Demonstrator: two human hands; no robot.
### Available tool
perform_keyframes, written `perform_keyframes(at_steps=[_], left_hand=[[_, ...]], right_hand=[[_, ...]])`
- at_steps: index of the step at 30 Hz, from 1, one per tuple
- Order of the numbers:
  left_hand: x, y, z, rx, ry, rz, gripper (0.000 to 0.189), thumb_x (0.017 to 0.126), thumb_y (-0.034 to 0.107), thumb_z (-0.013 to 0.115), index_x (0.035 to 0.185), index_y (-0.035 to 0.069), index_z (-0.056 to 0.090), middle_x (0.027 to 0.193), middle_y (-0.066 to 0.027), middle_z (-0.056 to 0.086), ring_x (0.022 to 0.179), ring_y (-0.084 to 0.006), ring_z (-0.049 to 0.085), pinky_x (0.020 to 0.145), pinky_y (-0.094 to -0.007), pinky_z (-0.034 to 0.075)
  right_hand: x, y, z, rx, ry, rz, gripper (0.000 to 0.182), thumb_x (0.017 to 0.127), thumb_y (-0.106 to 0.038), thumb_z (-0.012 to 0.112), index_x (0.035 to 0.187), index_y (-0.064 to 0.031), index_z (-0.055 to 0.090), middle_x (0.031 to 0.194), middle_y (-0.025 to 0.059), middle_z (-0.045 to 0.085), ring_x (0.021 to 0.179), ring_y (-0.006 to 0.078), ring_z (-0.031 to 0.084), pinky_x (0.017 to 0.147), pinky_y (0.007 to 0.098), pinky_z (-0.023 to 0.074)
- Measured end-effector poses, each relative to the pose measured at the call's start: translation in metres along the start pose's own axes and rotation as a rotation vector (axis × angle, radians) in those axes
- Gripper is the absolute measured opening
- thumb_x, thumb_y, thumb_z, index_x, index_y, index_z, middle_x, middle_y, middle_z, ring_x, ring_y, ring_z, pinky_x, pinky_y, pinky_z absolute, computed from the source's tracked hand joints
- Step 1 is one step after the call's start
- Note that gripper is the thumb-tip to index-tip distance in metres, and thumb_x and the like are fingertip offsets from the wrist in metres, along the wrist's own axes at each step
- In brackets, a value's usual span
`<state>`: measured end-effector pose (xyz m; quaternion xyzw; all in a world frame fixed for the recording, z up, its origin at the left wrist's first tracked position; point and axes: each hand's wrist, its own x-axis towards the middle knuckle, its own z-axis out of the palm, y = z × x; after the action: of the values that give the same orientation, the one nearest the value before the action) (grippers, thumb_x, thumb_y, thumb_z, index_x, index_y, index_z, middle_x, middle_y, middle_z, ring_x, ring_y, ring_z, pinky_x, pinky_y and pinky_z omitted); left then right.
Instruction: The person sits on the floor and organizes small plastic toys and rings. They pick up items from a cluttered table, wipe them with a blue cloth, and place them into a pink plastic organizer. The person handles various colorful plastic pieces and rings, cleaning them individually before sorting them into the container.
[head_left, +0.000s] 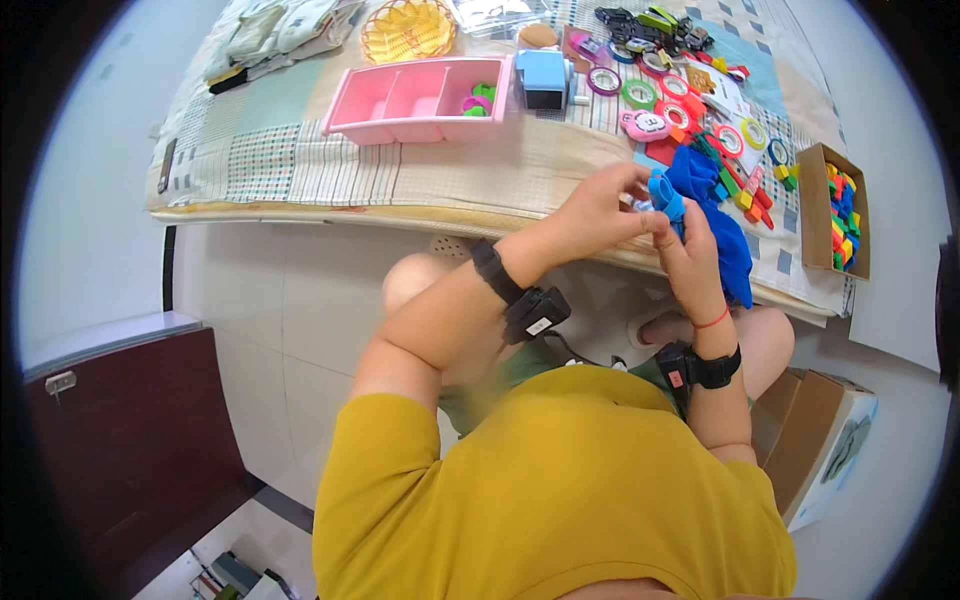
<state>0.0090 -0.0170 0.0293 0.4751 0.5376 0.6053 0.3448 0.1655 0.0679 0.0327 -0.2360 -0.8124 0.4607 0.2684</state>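
My left hand (611, 206) and my right hand (691, 255) meet above the near edge of the cloth-covered surface (465, 176). Between their fingertips is a light-blue looped strip (664, 196); its material is hard to tell. Close by, a crumpled dark-blue cloth (724, 232) lies behind my right hand and hangs over the edge. Several coloured wooden blocks (742, 200) sit just to the right of this cloth. A pink plush-like piece with a face (645, 126) rests beyond my fingers, beside rolls of coloured tape (673, 115).
A pink three-compartment bin (416, 135) holds green and magenta pieces on its right side. Beside it stands a blue crank pencil sharpener (541, 79). Farther back are a yellow woven basket (409, 30), folded textiles (281, 34) and toy cars (652, 30). A cardboard box (816, 217) contains blocks.
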Motion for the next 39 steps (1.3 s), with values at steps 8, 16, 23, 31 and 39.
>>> perform_keyframes(at_steps=[8, 16, 23, 31, 39], left_hand=[[0.019, 0.016, -0.051, 0.097, 0.266, -0.024, 0.027, 0.086, 0.013, 0.070, 0.109, 0.003, 0.063, 0.094, -0.0097, 0.063, 0.080, -0.0158, 0.062, 0.073, -0.0306, 0.054], [0.032, 0.035, -0.174, 1.142, 0.613, -0.105, 0.025, 0.080, 0.018, 0.076, 0.094, 0.002, 0.063, 0.088, -0.0127, 0.068, 0.077, -0.0216, 0.067, 0.065, -0.0332, 0.052], [0.040, 0.007, -0.176, 1.468, 0.422, -0.105, 0.019, 0.073, 0.017, 0.077, 0.085, 0.005, 0.068, 0.078, -0.0125, 0.064, 0.079, -0.0314, 0.063, 0.071, -0.0420, 0.049], [0.033, 0.033, -0.169, 1.535, 0.236, -0.164, 0.018, 0.080, 0.024, 0.069, 0.087, 0.008, 0.074, 0.086, -0.0155, 0.069, 0.082, -0.0351, 0.065, 0.073, -0.0424, 0.051], [0.046, -0.006, -0.173, 1.511, -0.055, -0.295, 0.017, 0.080, 0.017, 0.064, 0.085, 0.002, 0.072, 0.084, -0.0222, 0.067, 0.080, -0.0380, 0.066, 0.070, -0.0471, 0.051]], right_hand=[[-0.003, 0.010, 0.011, 0.192, -0.399, 0.219, 0.034, 0.092, -0.015, 0.064, 0.121, -0.0002, 0.054, 0.091, 0.0041, 0.058, 0.079, 0.0112, 0.054, 0.072, 0.0250, 0.0474], [0.010, 0.020, -0.011, 0.221, -0.323, 0.286, 0.023, 0.091, -0.012, 0.063, 0.111, 0.0005, 0.060, 0.091, 0.0034, 0.060, 0.079, 0.0098, 0.055, 0.072, 0.0238, 0.0470], [0.018, 0.032, -0.023, 0.176, -0.318, 0.253, 0.022, 0.091, -0.011, 0.062, 0.110, -0.0002, 0.061, 0.092, 0.0039, 0.061, 0.080, 0.0107, 0.055, 0.074, 0.0243, 0.0473], [0.019, 0.038, -0.027, 0.200, -0.331, 0.302, 0.021, 0.092, -0.011, 0.061, 0.110, -0.0002, 0.062, 0.093, 0.0043, 0.061, 0.081, 0.0108, 0.055, 0.074, 0.0242, 0.0472], [0.013, 0.032, -0.026, 0.145, -0.312, 0.219, 0.019, 0.091, -0.010, 0.062, 0.106, -0.0002, 0.063, 0.092, 0.0067, 0.062, 0.079, 0.0133, 0.057, 0.073, 0.0258, 0.0475]])
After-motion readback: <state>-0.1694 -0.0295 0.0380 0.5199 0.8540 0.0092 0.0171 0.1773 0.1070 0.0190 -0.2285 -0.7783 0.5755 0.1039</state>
